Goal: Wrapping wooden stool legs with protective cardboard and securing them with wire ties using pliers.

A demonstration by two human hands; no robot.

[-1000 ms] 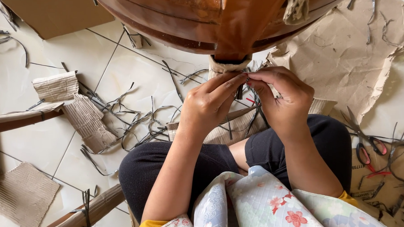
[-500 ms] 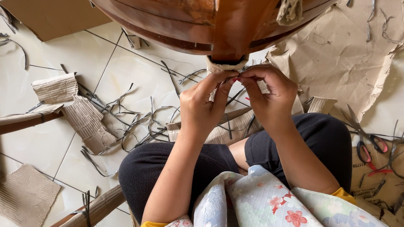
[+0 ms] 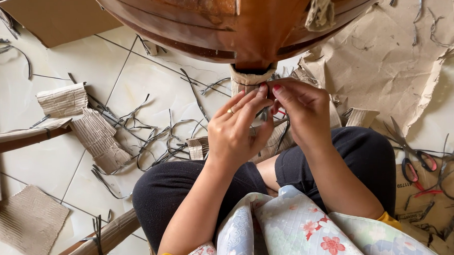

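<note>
I sit on a tiled floor under a brown wooden piece of furniture (image 3: 233, 21). Its leg (image 3: 248, 80) is wrapped in corrugated cardboard just in front of me. My left hand (image 3: 239, 129) and my right hand (image 3: 299, 110) meet at the wrapped leg, fingertips pinched together on a thin dark strap (image 3: 268, 113) that runs around the cardboard. A ring shows on my left hand. What lies between the fingertips is mostly hidden.
Several cut dark straps (image 3: 152, 140) litter the tiles. Corrugated cardboard pieces (image 3: 94, 132) lie at left, crumpled brown paper (image 3: 385, 61) at right. Red-handled scissors (image 3: 414, 161) rest by my right knee. Other wrapped wooden legs (image 3: 21, 137) lie at left and lower left.
Both hands have risen from near my lap up to the cardboard-wrapped leg and closed in together on the strap there.
</note>
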